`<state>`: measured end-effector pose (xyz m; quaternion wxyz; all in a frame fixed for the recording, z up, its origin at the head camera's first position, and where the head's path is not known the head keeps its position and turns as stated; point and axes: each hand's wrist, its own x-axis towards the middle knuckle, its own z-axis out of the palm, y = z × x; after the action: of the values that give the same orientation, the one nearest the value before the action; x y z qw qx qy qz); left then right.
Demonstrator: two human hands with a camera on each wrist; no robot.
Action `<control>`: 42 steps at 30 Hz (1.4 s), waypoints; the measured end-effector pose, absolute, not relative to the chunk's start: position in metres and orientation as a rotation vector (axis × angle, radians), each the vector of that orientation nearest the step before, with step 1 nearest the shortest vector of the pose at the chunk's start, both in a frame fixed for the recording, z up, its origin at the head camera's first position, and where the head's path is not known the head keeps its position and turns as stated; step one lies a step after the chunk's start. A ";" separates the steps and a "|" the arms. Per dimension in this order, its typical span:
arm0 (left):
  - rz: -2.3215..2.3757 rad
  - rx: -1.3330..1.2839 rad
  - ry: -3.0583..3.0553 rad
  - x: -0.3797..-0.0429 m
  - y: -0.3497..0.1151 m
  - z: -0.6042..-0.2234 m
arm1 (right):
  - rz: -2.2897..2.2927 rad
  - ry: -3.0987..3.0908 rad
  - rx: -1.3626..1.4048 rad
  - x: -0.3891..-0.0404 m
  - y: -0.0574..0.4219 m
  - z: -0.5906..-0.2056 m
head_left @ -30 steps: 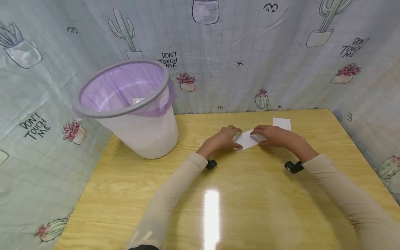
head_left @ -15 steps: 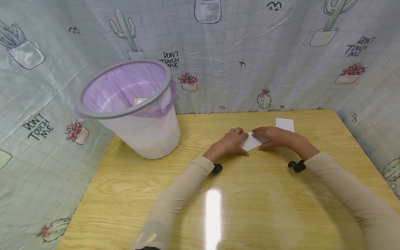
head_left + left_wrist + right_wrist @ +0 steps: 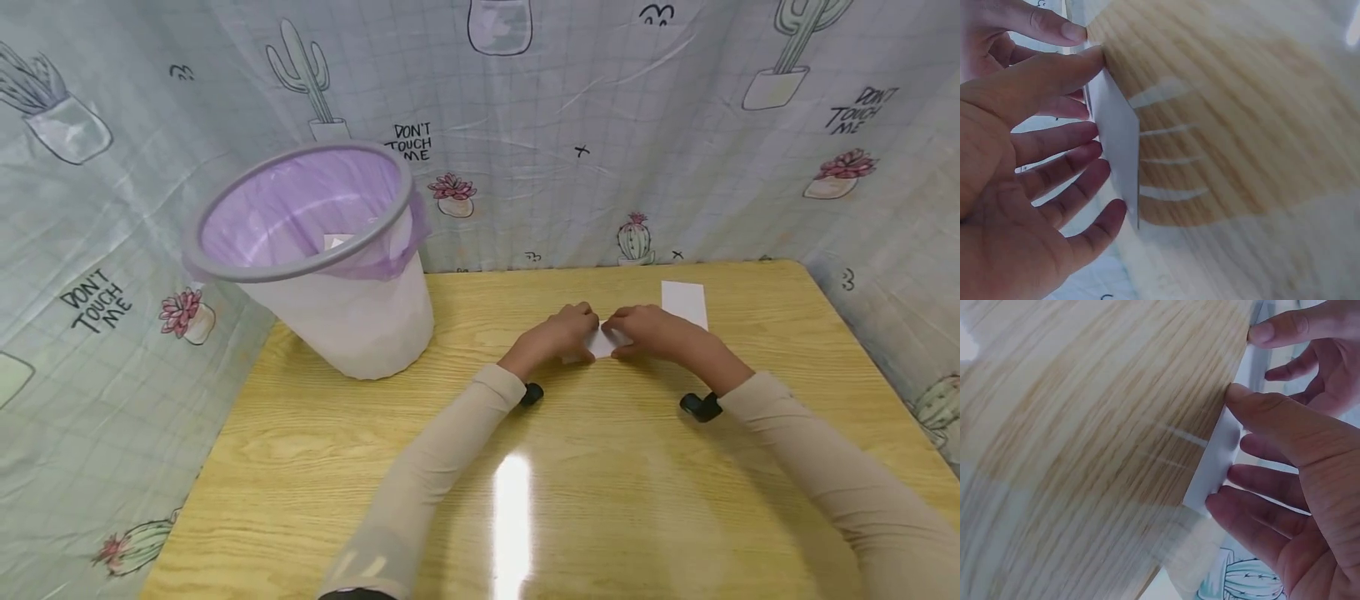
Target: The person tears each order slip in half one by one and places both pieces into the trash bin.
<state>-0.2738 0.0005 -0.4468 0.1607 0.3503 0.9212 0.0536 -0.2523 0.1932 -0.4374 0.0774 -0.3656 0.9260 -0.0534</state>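
left hand [image 3: 557, 332] and right hand [image 3: 658, 330] draw closer together, fingers pinching the paper [image 3: 1121, 137] nearer its middle.

A small white rectangular sheet of paper [image 3: 1121, 144] sits at the far part of the yellow wood-grain worktop [image 3: 615, 475]. The left hand [image 3: 562, 332] and right hand [image 3: 651, 331] pinch it between thumbs and fingers.
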 end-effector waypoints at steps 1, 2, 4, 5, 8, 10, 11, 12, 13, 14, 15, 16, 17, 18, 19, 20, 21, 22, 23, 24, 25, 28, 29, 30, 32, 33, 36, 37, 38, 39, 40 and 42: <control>0.147 1.000 2.637 -0.274 0.002 -0.446 | -0.158 2.774 -1.099 -0.252 0.193 -0.437; 0.141 1.000 2.645 -0.274 0.003 -0.446 | -0.156 2.775 -1.104 -0.251 0.193 -0.437; 0.132 1.001 2.660 -0.274 0.005 -0.448 | -0.154 2.775 -1.119 -0.251 0.192 -0.436; 0.131 1.004 2.665 -0.275 0.005 -0.448 | -0.153 2.777 -1.123 -0.251 0.192 -0.435; 0.122 1.032 2.680 -0.278 0.007 -0.450 | -0.144 2.783 -1.136 -0.251 0.192 -0.437; 0.120 1.049 2.682 -0.281 0.007 -0.451 | -0.145 2.788 -1.150 -0.252 0.192 -0.439; 0.123 1.056 2.683 -0.282 0.007 -0.451 | -0.141 2.793 -1.161 -0.253 0.193 -0.440; 0.128 1.059 2.683 -0.283 0.007 -0.451 | -0.136 2.798 -1.177 -0.253 0.193 -0.441; 0.147 1.052 2.677 -0.284 0.006 -0.451 | -0.138 2.806 -1.189 -0.254 0.193 -0.443; 0.165 1.047 2.671 -0.285 0.006 -0.451 | -0.143 2.814 -1.200 -0.255 0.193 -0.444; 0.183 1.045 2.667 -0.286 0.005 -0.450 | -0.152 2.822 -1.211 -0.256 0.194 -0.445; 0.206 1.038 2.661 -0.286 0.005 -0.450 | -0.163 2.830 -1.215 -0.258 0.195 -0.446; 0.230 1.032 2.657 -0.286 0.005 -0.449 | -0.182 2.840 -1.210 -0.259 0.196 -0.448; 0.254 1.022 2.651 -0.286 0.004 -0.448 | -0.204 2.850 -1.204 -0.261 0.197 -0.449; 0.280 1.022 2.648 -0.285 0.003 -0.447 | -0.226 2.860 -1.201 -0.263 0.199 -0.450; 0.308 1.023 2.641 -0.285 0.002 -0.447 | -0.249 2.865 -1.196 -0.264 0.200 -0.451; 0.341 1.021 2.632 -0.285 0.001 -0.446 | -0.269 2.868 -1.196 -0.266 0.202 -0.451; 0.375 1.018 2.622 -0.285 -0.001 -0.446 | -0.291 2.866 -1.190 -0.267 0.203 -0.452; 0.424 1.003 2.608 -0.286 -0.002 -0.446 | -0.316 2.861 -1.190 -0.267 0.205 -0.451; 0.480 0.985 2.591 -0.286 -0.004 -0.446 | -0.337 2.854 -1.189 -0.268 0.206 -0.451; 0.540 0.970 2.572 -0.287 -0.006 -0.446 | -0.362 2.843 -1.179 -0.268 0.207 -0.451; 0.725 0.913 2.502 -0.290 -0.012 -0.446 | -0.428 2.824 -1.149 -0.268 0.210 -0.449; 0.782 0.898 2.476 -0.291 -0.014 -0.446 | -0.450 2.827 -1.132 -0.268 0.211 -0.449; 0.820 0.901 2.455 -0.292 -0.015 -0.445 | -0.466 2.834 -1.123 -0.268 0.212 -0.449; 0.878 0.919 2.418 -0.294 -0.016 -0.445 | -0.498 2.852 -1.117 -0.268 0.214 -0.450; 0.889 0.933 2.415 -0.295 -0.016 -0.445 | -0.514 2.863 -1.111 -0.268 0.214 -0.450; 0.948 0.942 2.450 -0.295 -0.016 -0.446 | -0.570 2.903 -1.060 -0.266 0.214 -0.451; 0.979 0.936 2.473 -0.294 -0.016 -0.447 | -0.591 2.924 -1.030 -0.265 0.214 -0.451; 1.012 0.927 2.497 -0.293 -0.016 -0.448 | -0.625 2.946 -1.000 -0.263 0.213 -0.451; 1.049 0.919 2.521 -0.293 -0.017 -0.449 | -0.663 2.971 -0.965 -0.261 0.212 -0.451; 1.097 0.905 2.538 -0.291 -0.017 -0.450 | -0.712 2.993 -0.927 -0.259 0.211 -0.451; 1.191 0.889 2.563 -0.288 -0.018 -0.453 | -0.809 3.036 -0.866 -0.254 0.209 -0.451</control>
<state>-0.2877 -0.0180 -0.4533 0.0896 0.2989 0.8616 0.4003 -0.2542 0.2092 -0.4514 -0.0584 -0.2652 0.9300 -0.2478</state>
